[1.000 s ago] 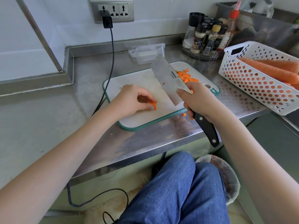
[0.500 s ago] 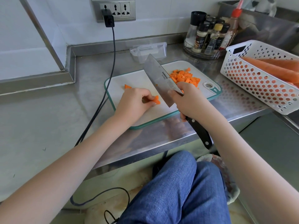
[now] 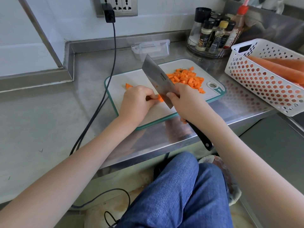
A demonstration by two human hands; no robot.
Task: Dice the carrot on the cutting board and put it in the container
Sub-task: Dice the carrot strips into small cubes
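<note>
Left hand [image 3: 137, 100] curls over an orange carrot piece [image 3: 160, 98] while right hand [image 3: 185, 100] grips a black-handled steel cleaver [image 3: 158, 78] on the white teal-rimmed cutting board [image 3: 115, 89].

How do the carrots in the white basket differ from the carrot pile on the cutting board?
The carrots in the white basket are whole and long; the carrot pile is cut into small pieces. The basket carrots lie side by side within its perforated walls, right of the board; the pile lies loose on the cutting board, on its far right part, beyond the cleaver. Both are orange.
</note>
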